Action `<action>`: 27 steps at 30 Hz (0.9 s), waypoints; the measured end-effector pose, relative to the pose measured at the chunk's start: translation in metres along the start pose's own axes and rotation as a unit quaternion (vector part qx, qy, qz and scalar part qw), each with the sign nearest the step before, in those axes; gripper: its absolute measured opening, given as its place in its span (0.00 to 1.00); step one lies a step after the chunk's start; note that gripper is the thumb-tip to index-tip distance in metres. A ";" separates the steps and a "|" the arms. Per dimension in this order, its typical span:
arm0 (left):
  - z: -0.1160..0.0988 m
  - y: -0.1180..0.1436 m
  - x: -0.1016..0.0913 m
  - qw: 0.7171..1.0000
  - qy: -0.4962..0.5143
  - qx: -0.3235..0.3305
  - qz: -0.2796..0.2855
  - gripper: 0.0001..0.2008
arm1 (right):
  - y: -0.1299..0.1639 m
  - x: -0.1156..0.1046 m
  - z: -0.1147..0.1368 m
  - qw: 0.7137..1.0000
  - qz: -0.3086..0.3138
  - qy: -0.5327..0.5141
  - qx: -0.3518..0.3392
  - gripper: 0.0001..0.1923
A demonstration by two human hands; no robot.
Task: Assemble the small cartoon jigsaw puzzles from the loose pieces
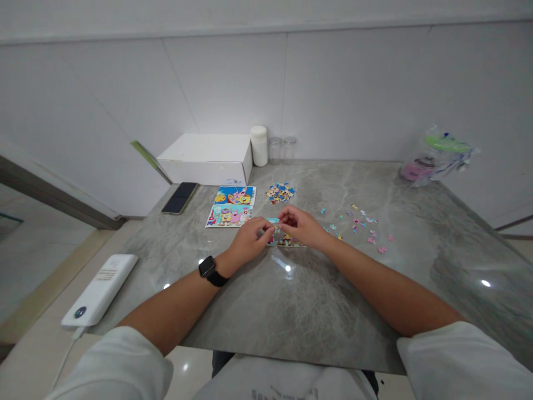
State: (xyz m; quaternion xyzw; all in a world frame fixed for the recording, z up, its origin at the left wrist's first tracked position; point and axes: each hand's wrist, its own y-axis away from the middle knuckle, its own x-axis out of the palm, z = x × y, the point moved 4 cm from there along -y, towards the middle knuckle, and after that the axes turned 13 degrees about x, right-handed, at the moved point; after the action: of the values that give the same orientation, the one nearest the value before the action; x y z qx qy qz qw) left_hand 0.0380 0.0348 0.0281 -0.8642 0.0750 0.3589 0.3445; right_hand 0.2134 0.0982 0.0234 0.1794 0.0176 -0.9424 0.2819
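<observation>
Place: a home-like room, seemingly a dining or hobby corner | Evidence: a grey marble-look table (316, 300) is set against plain white wall panels (353, 94) | a cartoon jigsaw reference sheet (231, 206), loose puzzle pieces (280, 192), a smartphone (179, 198) and a white power bank (100, 290) are laid out.

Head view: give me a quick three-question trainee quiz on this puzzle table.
1. True or false: both hands meet over the part-built puzzle.
2. What lies left of the picture card? A) phone B) jar C) bag
3. Which wrist wears the watch?

Key: 1 true: left hand and right hand pinch together there. 2 A, the phone. 3 left.
</observation>
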 end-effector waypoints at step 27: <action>0.002 -0.011 0.018 0.983 -0.065 0.162 0.052 0.09 | 0.007 -0.015 -0.029 0.999 -0.033 -0.006 0.022 0.13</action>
State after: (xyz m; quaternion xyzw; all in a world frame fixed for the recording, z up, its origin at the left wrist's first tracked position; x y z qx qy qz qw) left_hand 0.0549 0.0464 0.0210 -0.7666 0.1547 0.4147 0.4652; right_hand 0.2382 0.1042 0.0017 0.1789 0.0008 -0.9524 0.2467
